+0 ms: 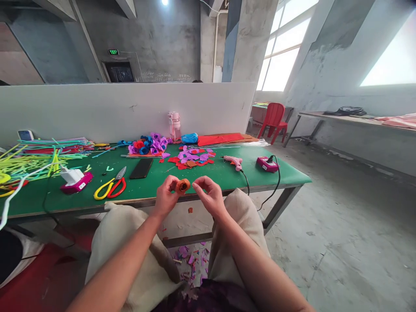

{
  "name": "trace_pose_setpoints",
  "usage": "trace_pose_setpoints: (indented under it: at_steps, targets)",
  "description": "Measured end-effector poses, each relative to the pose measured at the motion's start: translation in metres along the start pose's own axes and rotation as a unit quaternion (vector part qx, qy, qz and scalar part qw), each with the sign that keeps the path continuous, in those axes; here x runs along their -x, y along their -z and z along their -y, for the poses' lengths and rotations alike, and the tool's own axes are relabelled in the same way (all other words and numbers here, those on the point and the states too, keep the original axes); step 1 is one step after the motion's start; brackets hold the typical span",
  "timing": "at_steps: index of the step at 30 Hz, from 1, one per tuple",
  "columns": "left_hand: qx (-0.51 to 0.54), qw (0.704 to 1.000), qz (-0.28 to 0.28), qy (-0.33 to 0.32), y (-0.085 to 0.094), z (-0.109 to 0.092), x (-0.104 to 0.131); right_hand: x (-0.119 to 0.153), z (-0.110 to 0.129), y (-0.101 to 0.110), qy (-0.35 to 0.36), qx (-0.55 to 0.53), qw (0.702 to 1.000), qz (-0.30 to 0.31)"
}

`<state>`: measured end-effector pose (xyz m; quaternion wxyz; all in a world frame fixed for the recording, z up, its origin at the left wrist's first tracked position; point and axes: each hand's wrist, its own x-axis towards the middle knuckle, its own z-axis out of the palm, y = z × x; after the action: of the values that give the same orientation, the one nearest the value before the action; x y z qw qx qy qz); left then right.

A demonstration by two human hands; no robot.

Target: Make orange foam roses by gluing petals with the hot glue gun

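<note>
My left fingers [170,182] clamp the orange roll [183,186] by its left side; just right of it are my right fingers [204,182], whether meeting I cannot tell.

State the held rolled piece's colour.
The rolled piece is orange-brown, showing best in the head view.

window [283,65]: blown-out glare | back wall [172,47]: dim | ceiling lamp [165,2]: lit | edges: stretched

Both bare forearms [130,255] reached forward, converging. The left hand [167,193] was pinched closed. The right hand [210,197] faced it, fingers [205,181] curled inward.
</note>
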<state>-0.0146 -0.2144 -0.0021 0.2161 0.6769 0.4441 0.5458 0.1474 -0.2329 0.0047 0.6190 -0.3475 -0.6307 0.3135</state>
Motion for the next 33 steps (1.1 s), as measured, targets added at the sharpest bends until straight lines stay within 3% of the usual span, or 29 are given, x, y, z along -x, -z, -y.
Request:
trace_pose_setpoints:
  at_steps: [3, 12, 22, 27, 33]
  targets:
    - [-0.055, 0.998, -0.02, -0.029, -0.001, -0.002, 0.002, 0.003, 0.003, -0.006, 0.013, 0.005, 1.0, 0.014]
    - [-0.129, 0.985, 0.001, -0.114, 0.0, -0.005, 0.005, 0.002, 0.007, 0.004, 0.101, 0.095, 0.99, 0.037]
    - [-0.152, 0.985, -0.002, -0.081, 0.001, -0.007, 0.007, 0.001, 0.007, 0.012, 0.09, 0.116, 0.985, 0.086]
    - [-0.138, 0.986, 0.022, -0.085, 0.002, -0.008, 0.008, -0.004, 0.003, 0.014, 0.012, 0.026, 0.999, 0.043]
    - [-0.136, 0.982, 0.074, -0.108, 0.001, -0.004, 0.008, -0.004, -0.001, 0.015, -0.119, -0.109, 0.976, 0.149]
